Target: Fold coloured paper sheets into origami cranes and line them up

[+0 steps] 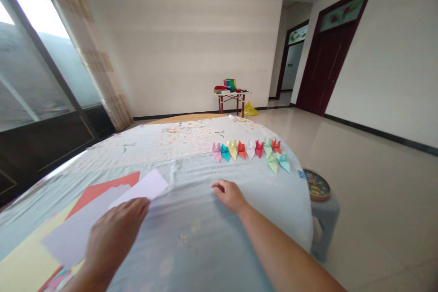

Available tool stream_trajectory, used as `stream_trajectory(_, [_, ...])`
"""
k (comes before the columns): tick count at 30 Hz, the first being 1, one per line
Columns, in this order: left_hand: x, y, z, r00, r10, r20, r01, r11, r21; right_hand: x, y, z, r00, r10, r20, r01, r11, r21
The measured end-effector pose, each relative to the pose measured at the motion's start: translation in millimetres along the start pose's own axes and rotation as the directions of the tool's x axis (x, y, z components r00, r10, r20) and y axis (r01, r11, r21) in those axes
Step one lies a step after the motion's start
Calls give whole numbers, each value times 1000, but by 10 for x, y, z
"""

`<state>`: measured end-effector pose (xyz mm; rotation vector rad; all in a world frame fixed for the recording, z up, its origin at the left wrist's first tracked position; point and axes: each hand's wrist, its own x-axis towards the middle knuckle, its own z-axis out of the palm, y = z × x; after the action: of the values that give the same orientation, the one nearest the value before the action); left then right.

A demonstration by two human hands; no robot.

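Note:
My left hand [118,226] has its fingers closed on the near edge of a pale lavender sheet of paper [148,186]. Beneath it, at the left of the table, lie another lavender sheet [73,232], a red-orange sheet [99,191] and a pale yellow sheet [30,255]. Over the middle of the cloth, my right hand [230,195] is loosely curled, with nothing visible in its fingers. Beyond it stand several folded paper cranes [241,149] in a row, in pink, blue, yellow, orange, white, red and green. A green crane [272,162] and a light blue one [283,161] sit in front.
A pale blue flowered cloth [191,232] covers the round table. At its right edge, a stool [326,221] bears a round patterned tray [318,185]. Against the far wall stands a small table [231,94] with colourful items, beside a yellow bag [251,109].

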<state>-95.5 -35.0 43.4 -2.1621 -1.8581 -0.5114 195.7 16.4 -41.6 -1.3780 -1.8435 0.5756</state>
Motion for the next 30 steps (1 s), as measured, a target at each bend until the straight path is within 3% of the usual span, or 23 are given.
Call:
stream_trajectory(3, [14, 628, 130, 979, 171, 111, -174, 985, 12, -1, -1, -57, 990, -140, -34, 141, 990, 26])
stream_trajectory(5, [35, 912, 263, 959, 234, 161, -231, 972, -39, -6, -25, -108, 968, -251, -19, 251, 968, -16])
stream_trajectory(10, [57, 1262, 425, 892, 360, 272, -312, 928, -205, -8, -42, -226, 945, -312, 98, 322, 941, -105])
stream_trajectory(14, [-1, 1240, 409, 897, 376, 232, -300, 904, -305, -8, 16, -353, 931, -302, 207, 302, 953, 30])
stream_trajectory(19, [-39, 938, 470, 909, 378, 176, -270, 855, -443, -23, 37, -511, 960, -173, 221, 128, 971, 203])
stream_trajectory(21, [-3, 832, 512, 914, 339, 224, -171, 820, -546, -25, 28, -540, 952, -100, 289, 12, 957, 291])
stream_trajectory(25, [77, 751, 602, 915, 208, 345, 97, 718, -689, -19, 25, -554, 879, -6, 477, -241, 858, 454])
stream_trajectory(28, [77, 769, 675, 937, 60, 343, 210, 688, -694, -12, 51, -554, 869, 13, 494, -304, 802, 515])
stream_trajectory(30, [48, 795, 710, 946, -1, 325, 228, 713, -663, -10, 77, -551, 882, 47, 468, -299, 824, 481])
